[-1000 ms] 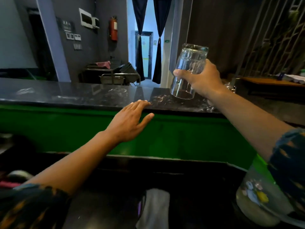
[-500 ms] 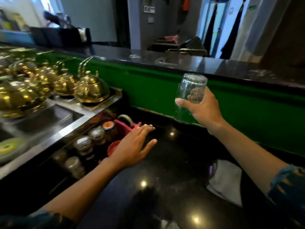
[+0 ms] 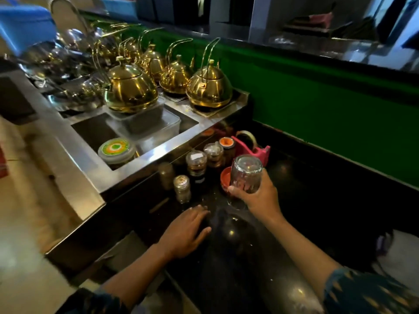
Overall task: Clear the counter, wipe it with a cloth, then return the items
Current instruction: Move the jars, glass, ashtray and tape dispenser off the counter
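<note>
Now the drinking glass (image 3: 246, 175) is upside down, base up, clamped in the right hand (image 3: 258, 196), thumb round the front, fingers wrapped behind. It hangs just above the black table (image 3: 317, 211), mouth down, near the middle of the view. At about eleven o'clock from the glass sits a small red bowl (image 3: 224, 177), partly hidden behind it, and beyond that, toward twelve, a pink tape dispenser (image 3: 254, 148). At nine and ten o'clock stands a cluster of spice jars (image 3: 196, 163) with a small shaker (image 3: 181, 188) nearest. The left hand (image 3: 186, 230) lies flat, fingers straight and together, palm down on the table at about seven o'clock from the glass, gripping nothing.

Looks like a set-down among the parked items, clearing the upper counter. To do it well: lower the rim level so it lands all at once rather than on one edge, pick the bare patch just on the near side of the red bowl, and stay off the shaker. Glass on polished stone will slide and chip easily, so ease it down, release only once it sits.

Farther out, at ten and eleven o'clock, brass kettles (image 3: 208, 87) crowd the steel sink unit (image 3: 74, 155); the green wall (image 3: 328, 114) runs behind.
</note>
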